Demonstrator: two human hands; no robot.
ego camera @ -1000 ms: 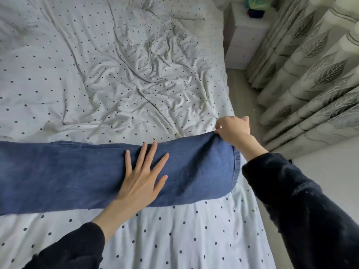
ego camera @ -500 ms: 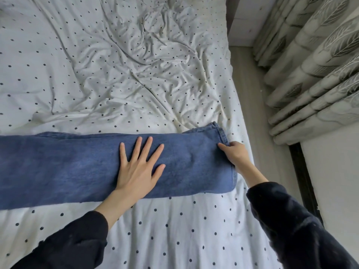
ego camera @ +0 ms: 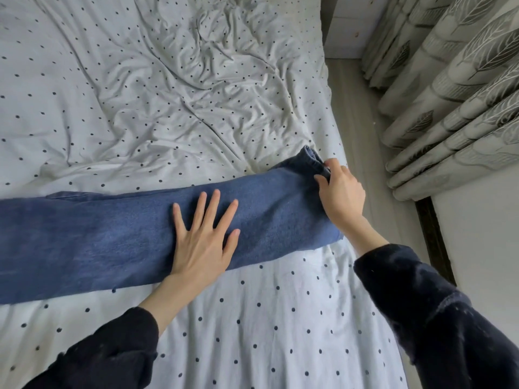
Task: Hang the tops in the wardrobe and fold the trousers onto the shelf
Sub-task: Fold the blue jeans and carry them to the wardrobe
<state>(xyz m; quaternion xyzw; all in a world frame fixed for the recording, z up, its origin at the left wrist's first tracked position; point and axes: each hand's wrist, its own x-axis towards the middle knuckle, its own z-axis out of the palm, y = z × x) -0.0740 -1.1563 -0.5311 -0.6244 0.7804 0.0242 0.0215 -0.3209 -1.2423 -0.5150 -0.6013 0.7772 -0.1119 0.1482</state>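
jeans (ego camera: pixel 98 242) laid flat across the bed (ego camera: pixel 168 94) | left hand (ego camera: pixel 203 242) flat on them, fingers spread | right hand (ego camera: pixel 341 193) pinching the hem end, fingers curled

We see blue jeans (ego camera: pixel 112 242) laid flat across a white dotted bed sheet (ego camera: pixel 168 94), running off frame left. L hand (ego camera: pixel 203 242) presses flat on the denim w/ fingers spread. R hand (ego camera: pixel 341 196) pinches the hem end (ego camera: pixel 314 161) near the bed's right edge, corner lifted a bit. Both arms in dark sleeves (ego camera: pixel 438 318). Leaf-print curtains (ego camera: pixel 455 88) at right, above a strip of floor (ego camera: pixel 356 108)
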